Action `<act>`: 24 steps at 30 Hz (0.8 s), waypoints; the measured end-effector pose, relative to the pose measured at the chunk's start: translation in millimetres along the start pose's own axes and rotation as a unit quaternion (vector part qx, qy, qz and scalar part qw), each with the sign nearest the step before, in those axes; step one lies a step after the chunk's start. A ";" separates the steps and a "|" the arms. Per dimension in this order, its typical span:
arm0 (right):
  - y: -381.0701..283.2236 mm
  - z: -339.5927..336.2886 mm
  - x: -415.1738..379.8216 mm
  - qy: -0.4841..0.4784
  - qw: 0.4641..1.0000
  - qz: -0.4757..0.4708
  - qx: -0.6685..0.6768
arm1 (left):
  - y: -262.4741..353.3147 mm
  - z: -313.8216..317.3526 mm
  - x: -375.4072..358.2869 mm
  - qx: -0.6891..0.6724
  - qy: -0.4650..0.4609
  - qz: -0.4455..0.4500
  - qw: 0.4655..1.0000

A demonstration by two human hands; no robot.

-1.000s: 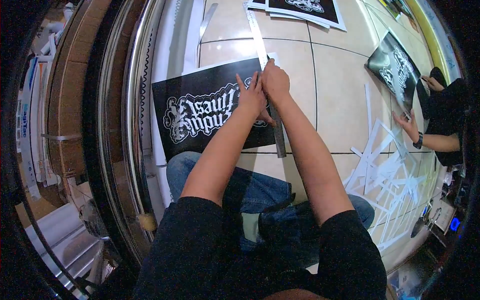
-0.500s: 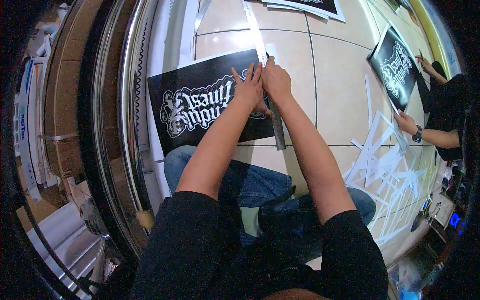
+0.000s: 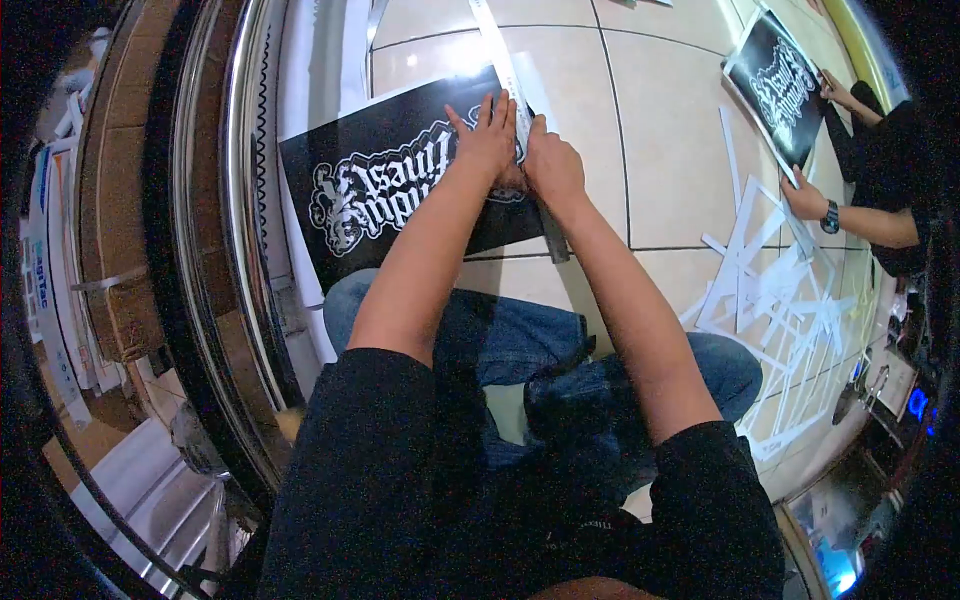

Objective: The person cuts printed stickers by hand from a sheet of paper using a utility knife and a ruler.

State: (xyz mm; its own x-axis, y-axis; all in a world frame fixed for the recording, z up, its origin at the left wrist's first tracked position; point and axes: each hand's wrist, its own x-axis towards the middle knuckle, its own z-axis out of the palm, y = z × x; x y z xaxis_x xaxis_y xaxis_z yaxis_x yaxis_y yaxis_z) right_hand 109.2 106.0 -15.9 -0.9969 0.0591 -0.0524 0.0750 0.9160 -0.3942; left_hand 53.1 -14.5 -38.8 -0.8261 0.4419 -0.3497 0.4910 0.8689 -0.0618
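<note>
A black poster (image 3: 345,190) with white gothic lettering lies on the tiled floor before my crossed legs. Along its right side runs a long metal ruler (image 3: 495,45). My left hand (image 3: 487,145) presses flat with spread fingers over the poster's right part and the ruler's edge. Just right of it, my right hand (image 3: 553,165) is closed in a fist against the ruler, forefinger side away from me. Whatever the fist holds is hidden. The near end of the ruler shows below the two hands.
Another person's hands (image 3: 803,196) are at a similar poster (image 3: 780,90) on the right. White paper strips (image 3: 780,300) lie heaped on the floor near that person. Metal rails (image 3: 240,180) and cardboard boxes (image 3: 120,200) stand at my left.
My right hand has slid slightly toward me along the ruler. My left hand stays pressed on the poster. The view has shifted, and the posters at the top have nearly left it.
</note>
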 end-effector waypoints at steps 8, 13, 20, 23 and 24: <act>3.7 -4.3 -57.0 0.007 0.999 -0.004 -0.051 | 4.3 -29.7 -14.3 0.001 -0.050 0.010 0.999; 7.9 -7.6 -87.1 -0.028 0.999 0.028 -0.020 | 6.8 -36.4 -16.3 0.016 -0.071 0.001 0.997; 11.1 -12.1 -131.4 -0.056 0.997 0.046 -0.028 | 6.6 -38.9 -19.5 0.007 -0.069 0.001 0.998; 13.0 -11.8 -147.1 -0.061 0.996 0.050 -0.033 | 7.2 -34.5 -16.7 0.017 -0.066 0.001 0.998; 13.1 -12.9 -152.5 -0.066 0.996 0.052 -0.033 | 7.5 -34.4 -17.2 0.022 -0.064 -0.001 0.998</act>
State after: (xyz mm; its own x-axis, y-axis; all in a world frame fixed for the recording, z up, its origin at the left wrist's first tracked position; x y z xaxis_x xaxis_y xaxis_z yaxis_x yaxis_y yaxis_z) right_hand 261.9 114.1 -1.2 -0.9713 0.1066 -0.2128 0.1724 0.9316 -0.3199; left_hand 61.4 -8.0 -1.1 -0.7864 0.4064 -0.4652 0.5036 0.8579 -0.1017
